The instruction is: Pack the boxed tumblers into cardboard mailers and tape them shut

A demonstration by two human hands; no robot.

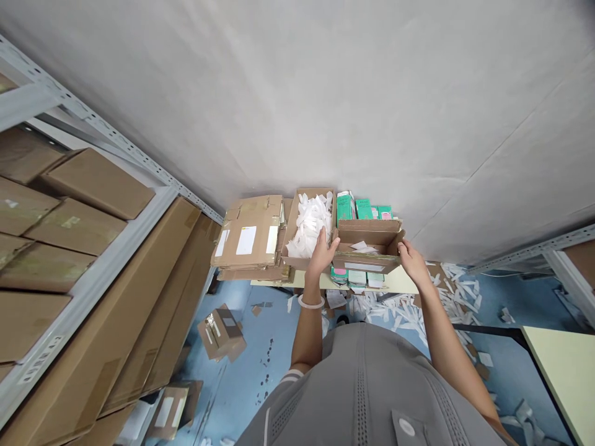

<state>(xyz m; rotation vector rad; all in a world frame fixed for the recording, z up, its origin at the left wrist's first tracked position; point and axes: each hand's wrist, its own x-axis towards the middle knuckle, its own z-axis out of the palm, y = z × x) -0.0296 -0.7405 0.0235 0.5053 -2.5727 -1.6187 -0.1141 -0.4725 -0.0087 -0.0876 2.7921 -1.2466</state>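
An open cardboard box, tilted toward me, is between my hands above green-and-white packets. A few white slips lie inside it. My left hand holds its left side, palm inward, fingers pointing up and thumb at the wall. With fingers bent round the edge, my right hand grips its right side. Just left of my left hand stands another open carton, heaped with crumpled white paper strips.
Flattened cardboard boxes are stacked on the table's left end. The pale table stands against a grey wall. Shelving with cartons rises at left. White strips and a carton litter the blue floor. Another table is at right.
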